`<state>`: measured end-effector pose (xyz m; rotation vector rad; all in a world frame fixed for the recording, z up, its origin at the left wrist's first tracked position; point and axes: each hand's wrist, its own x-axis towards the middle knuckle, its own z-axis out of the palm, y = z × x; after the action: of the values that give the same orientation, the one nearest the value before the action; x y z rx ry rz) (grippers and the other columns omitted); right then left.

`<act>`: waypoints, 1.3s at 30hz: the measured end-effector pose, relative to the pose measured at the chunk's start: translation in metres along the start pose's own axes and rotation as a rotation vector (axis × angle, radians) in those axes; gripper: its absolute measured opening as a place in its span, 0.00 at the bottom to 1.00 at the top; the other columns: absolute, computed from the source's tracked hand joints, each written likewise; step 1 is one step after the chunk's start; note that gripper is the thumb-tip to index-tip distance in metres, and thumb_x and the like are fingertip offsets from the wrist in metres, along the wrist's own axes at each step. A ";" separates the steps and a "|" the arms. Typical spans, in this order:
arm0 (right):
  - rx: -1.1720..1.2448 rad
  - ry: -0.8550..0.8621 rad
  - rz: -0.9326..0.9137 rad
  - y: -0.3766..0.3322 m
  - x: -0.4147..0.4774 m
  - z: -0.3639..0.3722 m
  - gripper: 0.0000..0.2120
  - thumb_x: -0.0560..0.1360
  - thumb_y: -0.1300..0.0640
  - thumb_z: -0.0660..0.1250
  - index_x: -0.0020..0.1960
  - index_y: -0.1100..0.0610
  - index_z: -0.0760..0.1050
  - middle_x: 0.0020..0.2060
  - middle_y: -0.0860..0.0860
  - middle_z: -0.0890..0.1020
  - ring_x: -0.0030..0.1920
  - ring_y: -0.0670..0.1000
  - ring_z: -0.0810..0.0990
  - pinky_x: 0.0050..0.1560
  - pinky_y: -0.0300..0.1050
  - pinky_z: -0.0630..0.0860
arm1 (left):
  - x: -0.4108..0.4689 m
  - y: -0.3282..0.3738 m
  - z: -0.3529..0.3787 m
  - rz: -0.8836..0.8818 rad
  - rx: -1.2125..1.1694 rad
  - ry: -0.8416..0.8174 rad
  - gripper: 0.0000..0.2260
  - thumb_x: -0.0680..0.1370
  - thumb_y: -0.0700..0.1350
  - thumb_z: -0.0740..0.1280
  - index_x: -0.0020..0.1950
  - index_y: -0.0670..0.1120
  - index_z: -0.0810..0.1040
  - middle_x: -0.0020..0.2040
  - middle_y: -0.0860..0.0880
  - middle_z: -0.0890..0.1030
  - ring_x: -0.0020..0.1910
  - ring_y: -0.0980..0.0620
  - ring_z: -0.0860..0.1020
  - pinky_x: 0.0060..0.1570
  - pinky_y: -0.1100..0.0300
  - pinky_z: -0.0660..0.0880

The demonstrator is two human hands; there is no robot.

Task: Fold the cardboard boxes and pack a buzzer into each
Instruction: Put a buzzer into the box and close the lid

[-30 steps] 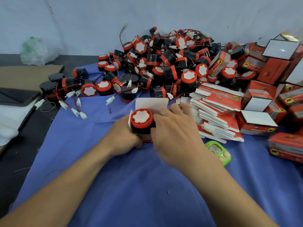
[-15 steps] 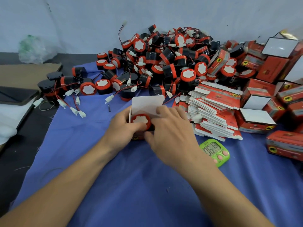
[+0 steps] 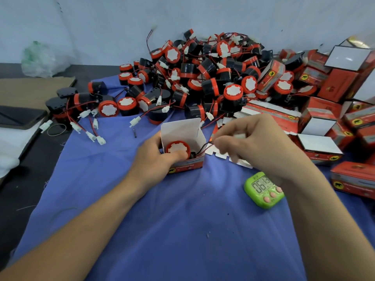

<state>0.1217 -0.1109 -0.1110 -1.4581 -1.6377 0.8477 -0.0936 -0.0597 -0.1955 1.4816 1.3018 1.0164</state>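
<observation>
Worktop: dark, with a blue cloth spread across most of it. All work sits on the cloth.

Far side: heap of loose buzzers, red caps, black bodies, leads tangled together. Far right: packed boxes, red, stacked unevenly. Between the heap and those boxes is a stack of flat blanks, not yet folded. Green timer lies near the right forearm.

Centre: one box stands upright on the cloth, top flap raised, mouth open toward the camera.

Left hand: fingers wrap the box's left wall, and the thumb presses down on the red cap inside. Grip looks firm.

Buzzer: seated in the box, cap up, to the left of the cavity.

Right hand: just right of the box, fingers curled, forefinger and thumb pinching the lead. The lead runs from the buzzer over the box's right wall. A white connector shows blurred inside the curled fingers; exact hold on it cannot be told.

Step in hand (judgement): packing this unit. The body is in; the lead is still outside.

Next move calls for: coiling the lead and connector into the free space right of the buzzer, keeping the thumb on the cap so it does not lift, then tucking the flap shut.
</observation>
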 end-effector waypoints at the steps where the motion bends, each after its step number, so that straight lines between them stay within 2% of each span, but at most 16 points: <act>1: 0.060 0.027 -0.033 0.000 0.000 0.003 0.08 0.72 0.64 0.73 0.39 0.52 0.86 0.27 0.52 0.83 0.25 0.44 0.78 0.27 0.33 0.71 | 0.000 -0.001 0.000 0.013 0.017 -0.001 0.16 0.67 0.52 0.76 0.53 0.64 0.80 0.50 0.64 0.85 0.50 0.63 0.83 0.49 0.61 0.79; 4: -0.014 0.190 -0.106 0.005 0.004 0.027 0.10 0.76 0.63 0.69 0.45 0.50 0.84 0.30 0.49 0.84 0.29 0.43 0.81 0.31 0.32 0.72 | 0.001 -0.004 0.000 0.025 0.045 0.008 0.17 0.72 0.46 0.80 0.56 0.61 0.81 0.50 0.63 0.86 0.49 0.63 0.83 0.48 0.61 0.79; 7: -0.222 0.262 -0.219 0.007 0.006 0.060 0.09 0.79 0.60 0.70 0.52 0.47 0.85 0.40 0.43 0.84 0.41 0.42 0.79 0.41 0.32 0.71 | 0.002 -0.005 -0.002 0.051 0.071 -0.005 0.15 0.73 0.43 0.79 0.54 0.59 0.82 0.48 0.61 0.86 0.47 0.62 0.84 0.45 0.63 0.78; 9: -0.352 0.301 -0.373 0.010 0.008 0.073 0.09 0.76 0.64 0.71 0.54 0.55 0.86 0.47 0.48 0.86 0.48 0.50 0.77 0.50 0.40 0.72 | 0.002 -0.005 -0.002 0.077 0.078 -0.019 0.14 0.73 0.43 0.79 0.55 0.58 0.82 0.48 0.60 0.87 0.47 0.60 0.85 0.45 0.62 0.79; 11: -0.473 0.295 -0.435 0.015 0.010 0.078 0.07 0.74 0.66 0.72 0.49 0.57 0.86 0.49 0.50 0.86 0.50 0.55 0.75 0.53 0.49 0.72 | 0.002 -0.005 -0.002 0.084 0.062 -0.030 0.14 0.75 0.44 0.79 0.55 0.58 0.82 0.49 0.59 0.87 0.48 0.59 0.85 0.49 0.57 0.82; 13: -0.627 0.236 -0.411 0.018 0.011 0.077 0.07 0.73 0.64 0.72 0.46 0.54 0.85 0.46 0.46 0.86 0.50 0.54 0.73 0.54 0.52 0.69 | 0.002 -0.004 -0.002 0.092 0.058 -0.039 0.14 0.76 0.44 0.78 0.56 0.60 0.82 0.50 0.60 0.87 0.50 0.60 0.85 0.51 0.56 0.82; 15: -0.770 0.213 -0.395 0.019 0.009 0.075 0.07 0.70 0.63 0.75 0.43 0.51 0.85 0.40 0.43 0.84 0.50 0.53 0.73 0.53 0.51 0.66 | 0.002 -0.004 -0.001 0.095 0.061 -0.036 0.15 0.76 0.44 0.77 0.56 0.62 0.81 0.51 0.62 0.87 0.51 0.62 0.84 0.52 0.57 0.81; 17: -0.864 0.270 -0.376 0.018 0.006 0.072 0.09 0.63 0.63 0.77 0.37 0.50 0.84 0.31 0.43 0.76 0.45 0.54 0.74 0.48 0.49 0.63 | 0.002 -0.004 -0.001 0.089 0.052 -0.033 0.15 0.74 0.47 0.76 0.56 0.64 0.80 0.51 0.64 0.86 0.51 0.63 0.83 0.51 0.60 0.79; 19: -0.907 0.325 -0.380 0.012 0.004 0.072 0.10 0.59 0.64 0.76 0.33 0.49 0.83 0.29 0.43 0.65 0.39 0.54 0.73 0.43 0.49 0.60 | 0.001 -0.003 -0.001 0.084 0.040 -0.034 0.15 0.71 0.50 0.73 0.56 0.64 0.80 0.51 0.65 0.86 0.51 0.64 0.83 0.49 0.63 0.77; 21: -0.964 0.315 -0.387 0.009 0.004 0.074 0.07 0.61 0.61 0.72 0.33 0.49 0.82 0.28 0.44 0.66 0.39 0.54 0.74 0.44 0.50 0.60 | 0.000 -0.003 0.000 0.085 0.028 -0.031 0.15 0.71 0.50 0.72 0.56 0.63 0.80 0.51 0.64 0.86 0.51 0.63 0.83 0.50 0.62 0.77; 23: -0.959 0.272 -0.365 0.010 0.005 0.077 0.08 0.66 0.58 0.65 0.35 0.49 0.83 0.30 0.44 0.75 0.43 0.54 0.74 0.48 0.50 0.62 | -0.002 -0.002 0.000 0.094 0.036 -0.025 0.15 0.73 0.49 0.72 0.56 0.64 0.79 0.51 0.64 0.86 0.50 0.63 0.83 0.50 0.61 0.78; 26: -0.909 0.148 -0.326 0.017 0.005 0.078 0.16 0.75 0.57 0.56 0.48 0.47 0.83 0.48 0.42 0.81 0.55 0.53 0.70 0.57 0.51 0.64 | -0.003 0.001 0.000 0.100 0.055 0.014 0.16 0.72 0.49 0.70 0.54 0.69 0.80 0.50 0.65 0.86 0.51 0.64 0.83 0.52 0.58 0.79; 29: -0.827 0.149 -0.361 0.025 0.004 0.077 0.15 0.79 0.59 0.57 0.57 0.47 0.80 0.60 0.40 0.79 0.61 0.55 0.69 0.61 0.53 0.66 | -0.002 0.003 0.000 0.087 0.076 0.031 0.17 0.70 0.51 0.69 0.50 0.74 0.79 0.49 0.66 0.85 0.50 0.65 0.82 0.51 0.58 0.78; 32: -0.745 0.279 -0.409 0.029 0.004 0.081 0.13 0.78 0.60 0.61 0.58 0.53 0.80 0.66 0.45 0.79 0.62 0.58 0.71 0.60 0.55 0.67 | -0.001 0.001 -0.001 0.045 0.080 0.030 0.15 0.67 0.52 0.71 0.52 0.65 0.81 0.48 0.62 0.86 0.49 0.61 0.83 0.54 0.51 0.80; 35: -0.754 0.310 -0.466 0.031 0.006 0.083 0.14 0.78 0.61 0.61 0.60 0.54 0.80 0.63 0.46 0.82 0.62 0.59 0.74 0.60 0.51 0.65 | -0.001 0.002 -0.002 0.046 0.074 0.019 0.16 0.68 0.51 0.71 0.54 0.61 0.81 0.49 0.60 0.86 0.51 0.58 0.84 0.56 0.48 0.81; 39: -0.847 0.296 -0.463 0.034 0.008 0.085 0.11 0.77 0.61 0.61 0.50 0.52 0.82 0.48 0.46 0.83 0.54 0.57 0.75 0.55 0.52 0.67 | -0.001 0.001 -0.003 0.068 0.053 -0.004 0.16 0.70 0.50 0.70 0.56 0.63 0.81 0.51 0.62 0.86 0.52 0.62 0.84 0.55 0.54 0.80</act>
<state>0.0627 -0.0982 -0.1804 -1.5142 -2.0757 -0.3670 -0.0962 -0.0607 -0.1934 1.5767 1.2912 1.0291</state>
